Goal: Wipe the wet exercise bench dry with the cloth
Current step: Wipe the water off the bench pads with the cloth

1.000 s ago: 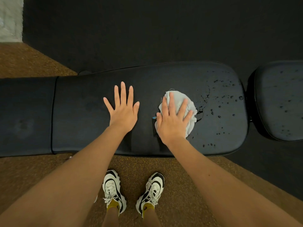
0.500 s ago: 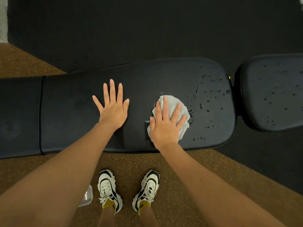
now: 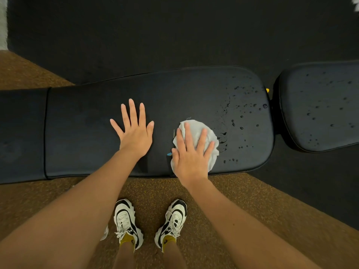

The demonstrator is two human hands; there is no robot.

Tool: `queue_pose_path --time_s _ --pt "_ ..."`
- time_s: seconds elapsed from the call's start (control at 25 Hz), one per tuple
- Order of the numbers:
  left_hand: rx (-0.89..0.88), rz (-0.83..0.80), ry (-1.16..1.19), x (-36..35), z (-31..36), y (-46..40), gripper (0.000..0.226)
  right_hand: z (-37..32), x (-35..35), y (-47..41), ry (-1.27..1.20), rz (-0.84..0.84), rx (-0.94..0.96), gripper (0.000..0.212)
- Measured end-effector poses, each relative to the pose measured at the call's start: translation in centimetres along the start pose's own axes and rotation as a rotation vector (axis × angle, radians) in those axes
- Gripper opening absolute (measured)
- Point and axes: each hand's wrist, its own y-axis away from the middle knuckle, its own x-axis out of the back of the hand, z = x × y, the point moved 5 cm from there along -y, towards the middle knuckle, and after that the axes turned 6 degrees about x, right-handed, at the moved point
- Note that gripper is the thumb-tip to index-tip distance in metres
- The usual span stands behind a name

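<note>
- Head view, the only one: the bench [image 3: 97,133] runs across the frame, a long black padded counter, with a separate seat pad [image 3: 318,105] off to the right.
- The left hand [image 3: 136,133] lies flat on the dry-looking middle of the pad, fingers spread and straight, holding nothing.
- The right hand [image 3: 191,154] presses flat on the cloth [image 3: 210,136], fingers straight and a bit apart, not curled round it. The hands sit near each other but not touching.
- The cloth is a small pale bunched wad near the front edge, just left of the droplets [image 3: 242,117].
- It looks soft, light and floppy, so I'd say a flat palm on top works better than a pinch; it could bunch up or slip out on that slick vinyl.
- Plenty of beads are left on the right end and on the seat pad, so I'd guess it's maybe halfway done.
</note>
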Motion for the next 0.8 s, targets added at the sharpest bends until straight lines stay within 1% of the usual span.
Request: queue_pose_path --time_s 0.08,0.12,0.2,0.28,0.32,0.36,0.4,0.52,0.6,0.64,0.68,0.8 --pt "0.001 -0.025 0.006 0.0 -0.1 -0.1 0.059 1.8 -0.2 -0.4 0.031 -0.007 0.099 0.056" --pt "0.002 -0.036 0.012 0.0 -0.1 -0.1 0.059 3.1 -0.1 -0.5 0.039 -0.007 0.076 0.057" --pt "-0.004 -0.053 0.024 0.1 -0.1 -0.3 0.059 5.5 0.2 -0.4 0.036 0.033 -0.1 0.057" --pt "-0.007 -0.053 0.033 0.0 -0.2 -0.3 0.059 5.8 0.7 0.5 0.008 0.091 -0.28 0.057" --pt "-0.008 -0.05 0.029 0.0 -0.2 -0.2 0.059 5.0 0.6 0.7 -0.03 0.074 -0.334 0.057" --pt "-0.011 -0.047 0.022 0.0 -0.1 -0.1 0.059 3.9 0.3 1.0 -0.064 0.028 -0.35 0.059" --pt "-0.014 -0.046 0.019 0.0 -0.1 -0.1 0.059 2.5 0.0 1.1 -0.074 -0.006 -0.315 0.059" --pt "-0.028 -0.045 0.029 0.2 -0.1 -0.1 0.06 -0.3 0.1 1.3 -0.005 -0.018 -0.073 0.058" --pt "-0.054 -0.058 0.025 0.4 -0.3 0.1 0.06 0.9 -0.4 1.5 0.043 -0.056 0.049 0.058" --pt "-0.071 -0.063 0.016 0.3 -0.5 0.6 0.06 2.2 -0.6 1.9 0.072 -0.069 0.072 0.058" --pt "-0.089 -0.055 0.003 0.1 -0.6 1.2 0.061 3.9 -0.6 2.1 0.087 -0.071 0.045 0.057" --pt "-0.102 -0.043 -0.017 -0.6 -0.3 2.5 0.062 7.3 0.4 1.5 0.058 -0.024 -0.152 0.058"
